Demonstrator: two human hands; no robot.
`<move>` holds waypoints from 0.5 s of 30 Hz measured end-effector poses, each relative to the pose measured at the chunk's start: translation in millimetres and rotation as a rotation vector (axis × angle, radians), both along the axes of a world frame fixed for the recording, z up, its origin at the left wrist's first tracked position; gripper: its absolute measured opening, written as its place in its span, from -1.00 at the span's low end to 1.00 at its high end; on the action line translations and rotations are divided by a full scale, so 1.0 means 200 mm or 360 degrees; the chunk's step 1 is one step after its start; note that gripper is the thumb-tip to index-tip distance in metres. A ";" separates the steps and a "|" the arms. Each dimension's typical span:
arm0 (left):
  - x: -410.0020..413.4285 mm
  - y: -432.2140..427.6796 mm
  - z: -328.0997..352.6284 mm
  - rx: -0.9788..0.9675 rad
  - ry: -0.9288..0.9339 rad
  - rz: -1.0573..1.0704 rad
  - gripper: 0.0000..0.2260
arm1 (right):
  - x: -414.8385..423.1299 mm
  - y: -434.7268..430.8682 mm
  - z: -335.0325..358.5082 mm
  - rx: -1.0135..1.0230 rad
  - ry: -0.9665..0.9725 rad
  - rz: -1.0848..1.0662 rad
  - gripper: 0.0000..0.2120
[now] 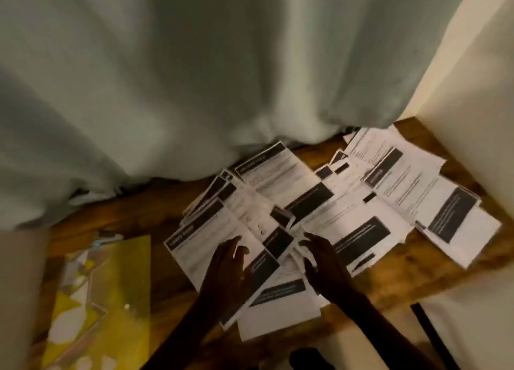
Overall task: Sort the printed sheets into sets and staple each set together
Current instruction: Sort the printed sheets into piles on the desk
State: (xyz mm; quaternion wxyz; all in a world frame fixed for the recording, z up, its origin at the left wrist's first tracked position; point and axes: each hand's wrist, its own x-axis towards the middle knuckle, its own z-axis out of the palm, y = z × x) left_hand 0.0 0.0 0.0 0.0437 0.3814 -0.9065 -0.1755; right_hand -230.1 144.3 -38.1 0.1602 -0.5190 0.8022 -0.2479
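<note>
Printed sheets lie fanned and overlapping on the counter, under and beyond the fingers, probably so headers show for sorting. Left hand: fingers released, resting flat on a sheet. Right hand: fingers bent at a sheet edge, grasp unclear.

matt paper sheets, grained wood table, soft cloth curtain

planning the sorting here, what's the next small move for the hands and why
Probably slide the sheet under the left hand clear of the heap to start one set. The printed sheets lie fanned and overlapping on the wooden table, none squared into stacks; the right hand is over the near ones too, and no stapler shows, so stapling looks premature.
</note>
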 end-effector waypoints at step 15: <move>0.09 0.00 -0.78 -0.0494 0.0015 -0.0432 -0.31 | 0.07 0.03 -0.70 -0.0349 0.0407 0.0408 -0.48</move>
